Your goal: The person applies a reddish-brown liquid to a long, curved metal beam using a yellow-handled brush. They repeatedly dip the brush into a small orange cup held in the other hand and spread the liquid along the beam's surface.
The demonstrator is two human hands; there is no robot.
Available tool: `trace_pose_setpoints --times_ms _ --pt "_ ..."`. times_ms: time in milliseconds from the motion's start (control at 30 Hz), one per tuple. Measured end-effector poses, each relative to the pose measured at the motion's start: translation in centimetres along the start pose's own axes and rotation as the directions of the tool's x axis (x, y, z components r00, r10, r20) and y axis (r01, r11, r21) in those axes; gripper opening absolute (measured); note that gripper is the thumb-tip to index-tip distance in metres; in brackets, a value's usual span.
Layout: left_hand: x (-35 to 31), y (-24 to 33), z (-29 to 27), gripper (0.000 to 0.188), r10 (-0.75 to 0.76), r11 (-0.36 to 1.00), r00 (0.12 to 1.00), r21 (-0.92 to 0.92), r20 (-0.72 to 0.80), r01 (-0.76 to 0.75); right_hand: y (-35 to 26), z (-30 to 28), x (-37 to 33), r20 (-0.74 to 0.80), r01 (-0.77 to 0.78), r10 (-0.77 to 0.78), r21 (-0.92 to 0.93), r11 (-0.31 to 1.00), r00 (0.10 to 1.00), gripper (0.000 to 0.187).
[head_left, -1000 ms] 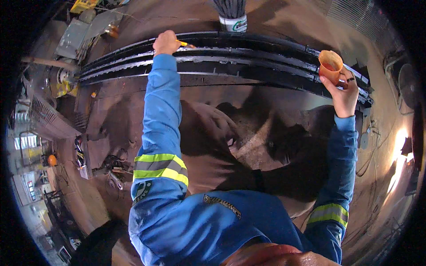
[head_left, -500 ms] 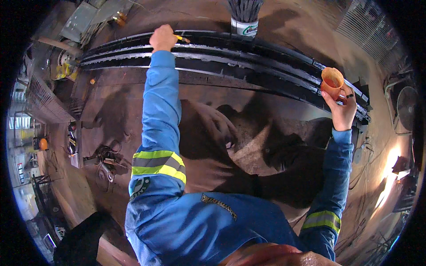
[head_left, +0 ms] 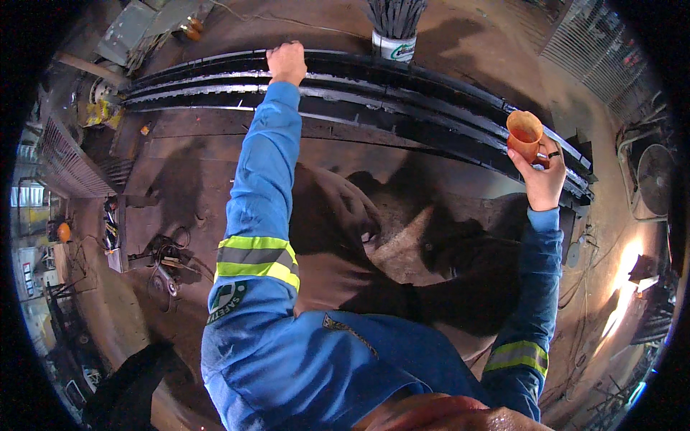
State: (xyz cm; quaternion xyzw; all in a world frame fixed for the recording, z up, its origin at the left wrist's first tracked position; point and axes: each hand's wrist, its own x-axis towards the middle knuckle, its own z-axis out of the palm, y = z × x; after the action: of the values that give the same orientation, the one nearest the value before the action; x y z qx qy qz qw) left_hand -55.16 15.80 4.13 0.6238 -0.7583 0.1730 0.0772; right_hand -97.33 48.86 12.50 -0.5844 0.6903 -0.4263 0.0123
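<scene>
My left hand (head_left: pixel 287 63) is closed at the far edge of several long black metal bars (head_left: pixel 338 109) with shiny silvery strips. The paintbrush it grips is hidden behind the fist now; its yellow handle showed a moment ago. Over the bars' right end, my right hand (head_left: pixel 544 176) is closed around an orange cup (head_left: pixel 525 135) with a handle. The cup stands roughly upright, tilted a little so that its stained inside shows. A dark ring is on one finger of that hand.
Beyond the bars stands a white bucket (head_left: pixel 393 49) full of dark strips. Metal grating (head_left: pixel 586 54) lies at the far right, near a round fan-like unit (head_left: pixel 652 179). A power tool with a cord (head_left: pixel 167 273) lies on the brown floor at left.
My left hand has moved right along the bars, and the brush has passed out of sight behind it. The cup and right hand appear slightly further left, along with a small view shift.
</scene>
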Motion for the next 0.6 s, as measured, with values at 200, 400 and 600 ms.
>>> trace_pose_setpoints --times_ms 200,400,600 --pt "0.1 4.1 -2.9 0.042 0.181 0.983 0.981 -0.019 0.074 -0.181 -0.3 -0.2 0.0 0.028 -0.028 0.027 0.046 0.999 0.999 0.056" --pt "0.4 6.4 -4.4 0.023 0.268 0.952 0.962 -0.169 0.044 -0.257 -0.1 -0.5 -0.1 0.030 -0.034 0.033 0.064 0.997 0.999 0.056" --pt "0.4 5.8 -6.5 0.023 0.185 0.964 0.979 -0.209 0.089 -0.163 0.5 -1.6 -0.2 0.012 -0.021 0.021 -0.009 1.000 1.000 0.057"
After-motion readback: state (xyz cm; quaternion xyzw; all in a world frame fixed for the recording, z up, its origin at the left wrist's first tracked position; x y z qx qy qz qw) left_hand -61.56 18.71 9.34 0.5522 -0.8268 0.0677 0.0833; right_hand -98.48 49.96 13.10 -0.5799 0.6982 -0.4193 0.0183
